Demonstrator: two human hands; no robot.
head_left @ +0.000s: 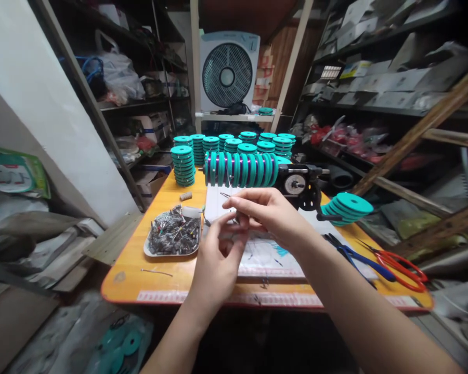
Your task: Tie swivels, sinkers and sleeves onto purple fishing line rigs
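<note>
My right hand [265,210] is closed in a pinch, with a thin dark looped wire [225,195] sticking out past its fingertips. Just below, my left hand [223,249] has its fingertips pressed together against those of the right; a small dark thing between them is too hidden to name. Behind both hands, a row of teal spools [242,169] with purple bands between them sits on the shaft of a black hand-crank winder [296,184]. Left of my left hand stands a white tray [146,250] heaped with small dark wire pieces with coloured tips.
Stacks of teal spools [182,166] line the table's [120,275] back. Blue-handled pliers [368,264], red-handled scissors [400,267] and a leaning spool stack [347,209] are at right. A cork-like cylinder [186,196] lies behind the tray. A box fan [228,72] faces me; loaded shelves flank the table.
</note>
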